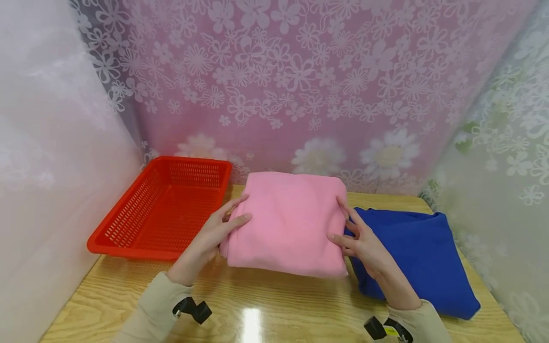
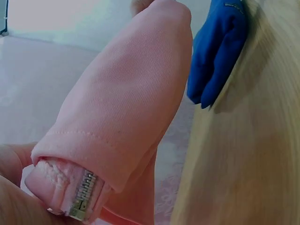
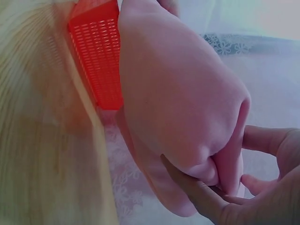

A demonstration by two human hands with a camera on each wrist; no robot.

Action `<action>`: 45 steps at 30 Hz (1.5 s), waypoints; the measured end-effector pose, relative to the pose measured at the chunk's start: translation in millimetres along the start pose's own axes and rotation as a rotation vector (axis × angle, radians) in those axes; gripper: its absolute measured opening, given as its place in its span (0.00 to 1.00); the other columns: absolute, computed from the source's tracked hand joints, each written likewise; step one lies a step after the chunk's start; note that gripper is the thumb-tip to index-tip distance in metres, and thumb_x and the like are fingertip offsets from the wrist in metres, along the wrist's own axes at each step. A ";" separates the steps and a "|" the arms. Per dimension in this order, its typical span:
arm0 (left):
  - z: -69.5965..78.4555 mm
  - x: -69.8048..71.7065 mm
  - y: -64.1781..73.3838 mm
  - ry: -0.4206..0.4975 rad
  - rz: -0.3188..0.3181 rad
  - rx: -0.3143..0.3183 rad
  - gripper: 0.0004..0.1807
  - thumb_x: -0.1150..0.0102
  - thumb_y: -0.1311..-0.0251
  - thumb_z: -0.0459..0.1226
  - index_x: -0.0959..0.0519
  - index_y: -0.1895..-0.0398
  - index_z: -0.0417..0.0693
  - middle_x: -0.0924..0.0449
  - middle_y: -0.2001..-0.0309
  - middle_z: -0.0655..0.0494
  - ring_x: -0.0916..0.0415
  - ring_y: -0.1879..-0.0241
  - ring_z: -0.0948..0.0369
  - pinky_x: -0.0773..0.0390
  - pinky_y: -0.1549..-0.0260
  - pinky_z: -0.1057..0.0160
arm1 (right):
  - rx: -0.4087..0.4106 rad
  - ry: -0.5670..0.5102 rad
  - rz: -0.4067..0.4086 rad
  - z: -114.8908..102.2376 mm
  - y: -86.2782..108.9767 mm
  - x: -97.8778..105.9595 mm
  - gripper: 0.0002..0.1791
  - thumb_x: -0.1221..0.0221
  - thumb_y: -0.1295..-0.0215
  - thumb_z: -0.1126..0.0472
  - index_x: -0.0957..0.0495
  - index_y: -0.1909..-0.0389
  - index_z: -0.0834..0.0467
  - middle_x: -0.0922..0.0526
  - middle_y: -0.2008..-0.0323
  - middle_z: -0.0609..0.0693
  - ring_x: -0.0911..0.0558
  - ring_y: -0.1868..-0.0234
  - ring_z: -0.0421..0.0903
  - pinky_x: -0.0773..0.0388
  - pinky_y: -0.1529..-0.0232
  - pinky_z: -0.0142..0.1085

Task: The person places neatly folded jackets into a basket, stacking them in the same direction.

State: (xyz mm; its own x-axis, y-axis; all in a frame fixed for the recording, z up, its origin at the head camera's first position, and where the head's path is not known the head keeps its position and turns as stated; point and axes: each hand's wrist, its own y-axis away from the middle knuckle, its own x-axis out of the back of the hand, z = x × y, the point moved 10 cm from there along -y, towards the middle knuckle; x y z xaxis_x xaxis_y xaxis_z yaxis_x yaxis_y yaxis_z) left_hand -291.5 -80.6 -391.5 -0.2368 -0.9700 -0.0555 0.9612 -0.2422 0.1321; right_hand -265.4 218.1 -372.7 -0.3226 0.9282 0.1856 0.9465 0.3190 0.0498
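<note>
A pink zip-up garment [image 1: 291,224], folded into a thick, soft-edged square, is held up over the table between both hands. My left hand [image 1: 214,233] grips its left edge, thumb on the upper face and other fingers at the side and beneath. Gripping the opposite edge is my right hand [image 1: 362,245], its thumb also pressed on the top. In the left wrist view a metal zipper [image 2: 83,194] end pokes out of the folded layers beside the left hand. Rounded folds of the pink cloth [image 3: 183,93] bulge near the fingers in the right wrist view.
An orange-red plastic basket [image 1: 133,253] with lattice sides stands at the left on the wooden table [image 1: 206,309]. Folded blue cloth [image 1: 416,257] lies at the right, partly behind my right hand and forearm. Flowered curtains [image 1: 279,95] hang behind and along both sides.
</note>
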 end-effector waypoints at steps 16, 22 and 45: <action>85.0 107.4 13.9 -0.179 0.125 -0.128 0.33 0.38 0.31 0.47 0.34 0.23 0.63 0.35 0.29 0.49 0.25 0.47 0.60 0.18 0.57 0.67 | 0.138 -0.111 0.008 -79.3 -65.0 -71.1 0.48 0.39 0.29 0.64 0.54 0.19 0.32 0.41 0.24 0.57 0.28 0.32 0.62 0.16 0.51 0.48; 101.5 174.1 22.5 -0.163 0.170 -0.184 0.30 0.41 0.29 0.44 0.33 0.24 0.64 0.43 0.25 0.55 0.32 0.45 0.64 0.21 0.59 0.71 | 0.188 -0.204 0.012 -96.4 -101.0 -130.2 0.50 0.37 0.32 0.68 0.51 0.20 0.32 0.35 0.28 0.58 0.22 0.41 0.56 0.16 0.57 0.40; 19.8 299.3 36.9 -0.575 0.225 0.049 0.43 0.43 0.30 0.56 0.49 0.18 0.57 0.55 0.20 0.38 0.51 0.26 0.41 0.39 0.34 0.41 | 0.272 0.462 0.006 -50.5 -155.9 -267.0 0.56 0.29 0.38 0.50 0.55 0.18 0.53 0.33 0.27 0.59 0.30 0.32 0.60 0.29 0.34 0.49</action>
State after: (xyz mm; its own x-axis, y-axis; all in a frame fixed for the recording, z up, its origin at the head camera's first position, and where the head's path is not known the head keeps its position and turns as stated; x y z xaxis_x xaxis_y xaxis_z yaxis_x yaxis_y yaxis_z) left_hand -329.7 -380.3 -383.6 -0.0805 -0.8505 0.5198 0.9920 -0.0177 0.1247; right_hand -326.2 -89.1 -380.5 -0.2197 0.7685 0.6010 0.8910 0.4089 -0.1972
